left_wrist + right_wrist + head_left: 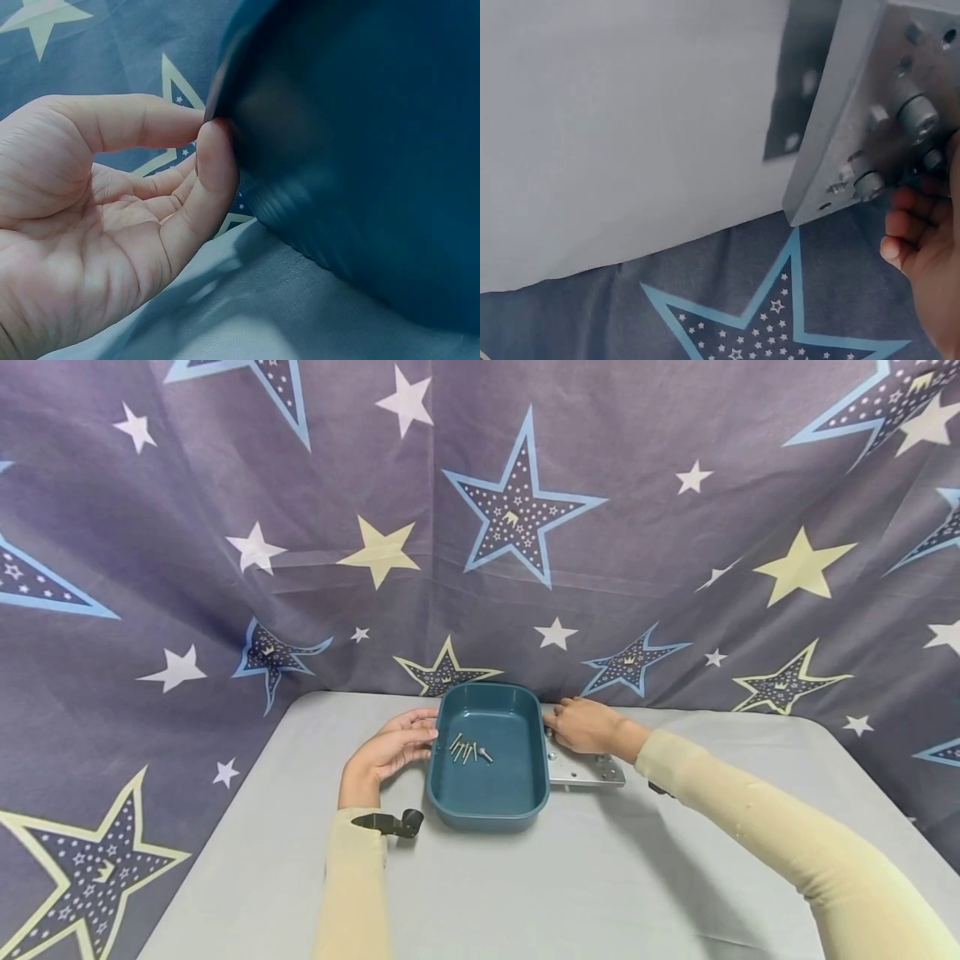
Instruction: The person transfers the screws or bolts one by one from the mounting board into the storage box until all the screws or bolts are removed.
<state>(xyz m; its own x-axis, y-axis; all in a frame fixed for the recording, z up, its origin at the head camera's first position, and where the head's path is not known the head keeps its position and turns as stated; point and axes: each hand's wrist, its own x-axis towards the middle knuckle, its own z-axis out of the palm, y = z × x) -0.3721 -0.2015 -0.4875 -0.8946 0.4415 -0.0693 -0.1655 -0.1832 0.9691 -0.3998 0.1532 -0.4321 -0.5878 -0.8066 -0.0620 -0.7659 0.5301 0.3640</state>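
Note:
A dark blue-green tray holds several thin brass-coloured screws and a thicker silver bolt. My left hand pinches the tray's left rim between thumb and finger; the left wrist view shows the fingertips meeting at the edge. Right of the tray is a silver metal plate with bolts and holes. My right hand reaches over its far part, fingertips close to the tray's right wall. In the right wrist view its fingers are curled beside a bolt; thumb and forefinger are out of frame.
A light grey cloth covers the table. Close behind the table's far edge hangs a purple-grey curtain with printed stars. A small black device sits on the left wrist.

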